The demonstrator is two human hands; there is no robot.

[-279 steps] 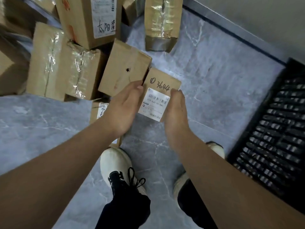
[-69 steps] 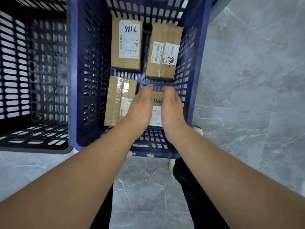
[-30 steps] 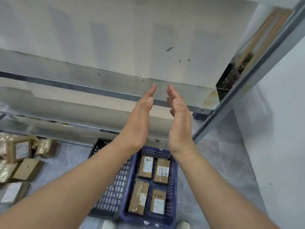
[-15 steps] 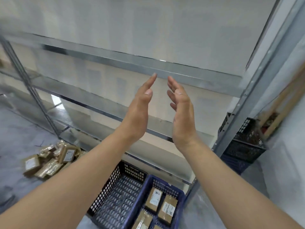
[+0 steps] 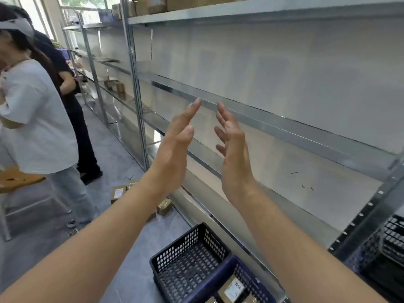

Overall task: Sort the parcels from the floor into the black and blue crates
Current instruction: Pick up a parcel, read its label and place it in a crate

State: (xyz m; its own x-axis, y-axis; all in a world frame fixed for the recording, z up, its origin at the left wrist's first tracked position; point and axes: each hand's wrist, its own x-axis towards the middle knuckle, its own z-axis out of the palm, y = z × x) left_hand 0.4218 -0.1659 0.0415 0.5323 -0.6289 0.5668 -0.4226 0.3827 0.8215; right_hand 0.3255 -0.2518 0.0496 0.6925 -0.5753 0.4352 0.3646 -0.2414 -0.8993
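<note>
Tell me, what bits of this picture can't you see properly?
All in the head view:
- Blue crate: the bottom edge cuts it off, so what is inside can't be counted.
- Floor parcels: small, some behind the left forearm; labels unreadable.
- Top-shelf boxes: blurred, cut by the top edge.
- Dark crates at right: partly behind the shelf post, contents unclear.

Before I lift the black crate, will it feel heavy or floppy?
Probably light: the black crate shows nothing inside and has perforated walls. Likely stiff, since its lattice keeps straight edges. Pushed, it may slide on the smooth floor.
</note>
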